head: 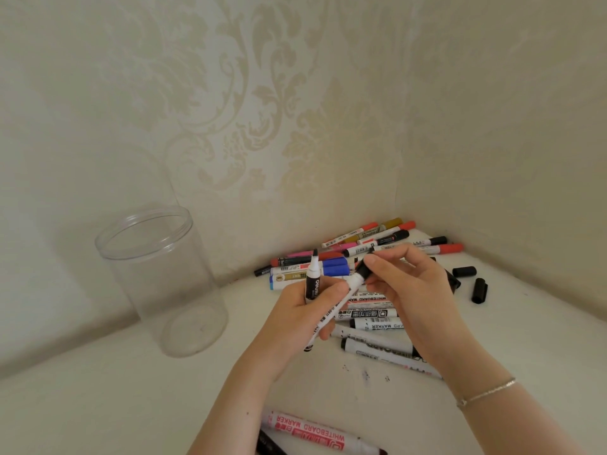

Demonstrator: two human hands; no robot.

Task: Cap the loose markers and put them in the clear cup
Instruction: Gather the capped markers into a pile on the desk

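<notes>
Our right grip (405,284) presses a black cap (364,270) onto 1 of 2 markers (331,310) clenched in our left grip (307,310); the clear cup (157,277) to its left is empty.

Your clear cup (161,280) stands upright, empty, at left. Your white marker (331,311) sits tilted, black cap (364,269) on its upper end. Your second marker (312,279), black-banded, points tip up, uncapped. Your loose pile of markers (368,254) lies at corner; two black caps (473,280) lie at right.
</notes>
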